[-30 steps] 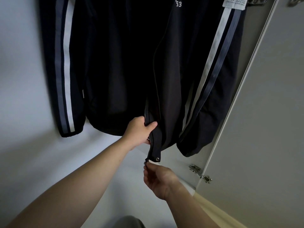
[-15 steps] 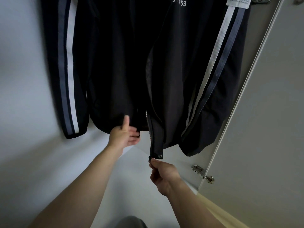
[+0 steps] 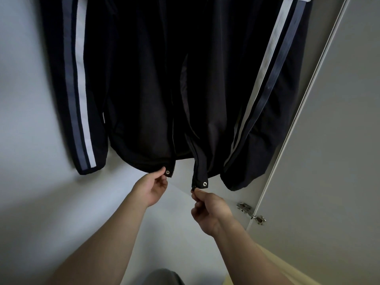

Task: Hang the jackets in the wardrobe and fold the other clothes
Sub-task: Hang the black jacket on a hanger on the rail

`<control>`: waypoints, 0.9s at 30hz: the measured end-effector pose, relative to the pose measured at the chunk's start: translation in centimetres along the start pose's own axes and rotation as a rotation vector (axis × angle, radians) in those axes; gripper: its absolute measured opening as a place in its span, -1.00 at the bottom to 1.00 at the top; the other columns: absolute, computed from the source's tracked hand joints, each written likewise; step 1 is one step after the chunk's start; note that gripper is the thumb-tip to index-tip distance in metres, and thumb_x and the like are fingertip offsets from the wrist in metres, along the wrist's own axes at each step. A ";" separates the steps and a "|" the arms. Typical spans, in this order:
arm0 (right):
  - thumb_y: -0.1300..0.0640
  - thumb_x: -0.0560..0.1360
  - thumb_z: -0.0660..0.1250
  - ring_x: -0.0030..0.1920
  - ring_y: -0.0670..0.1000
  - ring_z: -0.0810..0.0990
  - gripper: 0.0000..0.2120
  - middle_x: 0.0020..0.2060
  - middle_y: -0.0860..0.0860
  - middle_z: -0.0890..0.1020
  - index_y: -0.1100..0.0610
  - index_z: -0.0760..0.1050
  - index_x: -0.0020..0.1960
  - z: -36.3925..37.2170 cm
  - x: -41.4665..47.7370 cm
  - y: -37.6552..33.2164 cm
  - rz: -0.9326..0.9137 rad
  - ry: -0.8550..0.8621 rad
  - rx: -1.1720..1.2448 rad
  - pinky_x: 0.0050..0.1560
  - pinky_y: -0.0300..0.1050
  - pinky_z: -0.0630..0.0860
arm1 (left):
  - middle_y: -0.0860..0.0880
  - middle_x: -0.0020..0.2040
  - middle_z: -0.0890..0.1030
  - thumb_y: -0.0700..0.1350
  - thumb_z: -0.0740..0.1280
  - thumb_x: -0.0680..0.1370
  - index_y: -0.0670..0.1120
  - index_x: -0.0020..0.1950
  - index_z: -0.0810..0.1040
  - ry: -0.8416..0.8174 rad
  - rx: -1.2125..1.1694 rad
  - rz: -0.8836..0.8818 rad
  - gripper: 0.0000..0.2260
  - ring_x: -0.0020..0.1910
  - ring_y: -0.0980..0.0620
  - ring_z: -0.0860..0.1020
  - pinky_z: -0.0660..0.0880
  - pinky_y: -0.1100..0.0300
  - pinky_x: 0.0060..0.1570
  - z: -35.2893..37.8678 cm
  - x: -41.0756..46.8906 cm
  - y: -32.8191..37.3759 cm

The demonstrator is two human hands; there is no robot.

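From the head view, a dark jacket (image 3: 144,89) with pale stripes down its sleeves hangs inside the wardrobe, its hem just above both hands and its front open at the bottom. The left hand (image 3: 150,188) pinches the bottom corner of the left front edge, thumb and forefinger closed on the cloth right beside a metal snap (image 3: 167,172). The right hand (image 3: 209,210) pinches what looks like the zip slider (image 3: 193,187) at the foot of the right front edge, fingertips (image 3: 197,191) pressed together under a second snap (image 3: 205,183). The two edges run up and down, near each other but apart, the left corner a little higher and to the left of the slider. Joining the zip likely means bringing the left corner rightward and down into the slider. The wardrobe door (image 3: 329,140) stands open at the right, its hinge (image 3: 251,212) just right of the right hand.
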State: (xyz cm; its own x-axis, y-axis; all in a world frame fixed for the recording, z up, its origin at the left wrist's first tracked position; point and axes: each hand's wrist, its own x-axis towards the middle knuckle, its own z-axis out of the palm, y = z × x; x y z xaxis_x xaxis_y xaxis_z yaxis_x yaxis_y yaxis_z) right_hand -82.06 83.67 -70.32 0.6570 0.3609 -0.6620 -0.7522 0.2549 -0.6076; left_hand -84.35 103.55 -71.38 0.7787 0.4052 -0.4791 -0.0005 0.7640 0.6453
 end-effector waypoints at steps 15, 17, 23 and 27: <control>0.24 0.54 0.43 -0.47 -0.12 0.43 -0.88 -0.24 0.04 0.68 0.26 0.64 0.05 -0.2 -3.4 0.7 0.034 -0.191 0.152 -0.40 -0.24 0.46 | -0.10 -0.16 0.69 -0.27 0.46 0.39 -0.24 -0.15 0.69 -0.209 0.187 0.333 -0.93 -0.16 0.03 0.67 0.63 0.20 -0.03 3.0 -9.4 -1.5; 0.23 0.54 0.44 -0.48 -0.12 0.43 -0.86 -0.23 0.04 0.69 0.26 0.64 0.07 -0.1 -3.8 0.8 0.032 -0.203 0.165 -0.41 -0.24 0.46 | -0.10 -0.16 0.70 -0.25 0.49 0.35 -0.21 -0.20 0.73 -0.224 0.218 0.383 -0.93 -0.13 0.02 0.68 0.62 0.20 -0.02 3.1 -10.0 -1.4; 0.21 0.54 0.45 -0.48 -0.13 0.42 -0.85 -0.22 0.02 0.69 0.24 0.65 0.09 0.6 -4.9 0.4 0.034 -0.243 0.171 -0.42 -0.25 0.46 | -0.14 -0.14 0.70 -0.19 0.56 0.29 -0.29 -0.11 0.70 -0.202 0.266 0.486 -0.76 -0.10 -0.01 0.68 0.61 0.20 -0.05 2.9 -10.9 -1.8; 0.21 0.55 0.44 -0.50 -0.14 0.41 -0.88 -0.26 0.02 0.68 0.23 0.65 0.06 1.3 -5.2 0.4 0.039 -0.209 0.179 -0.43 -0.27 0.42 | -0.14 -0.16 0.70 -0.22 0.54 0.32 -0.33 -0.08 0.66 -0.162 0.259 0.485 -0.75 -0.12 -0.02 0.69 0.61 0.22 -0.07 3.3 -11.0 -2.1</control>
State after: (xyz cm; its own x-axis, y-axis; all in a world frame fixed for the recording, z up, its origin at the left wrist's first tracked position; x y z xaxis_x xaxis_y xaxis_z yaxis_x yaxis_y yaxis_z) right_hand -85.87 83.07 -66.51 0.6163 0.5462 -0.5673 -0.7861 0.3848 -0.4836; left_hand -90.82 95.83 -65.53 0.8140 0.5808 -0.0072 -0.2439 0.3531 0.9032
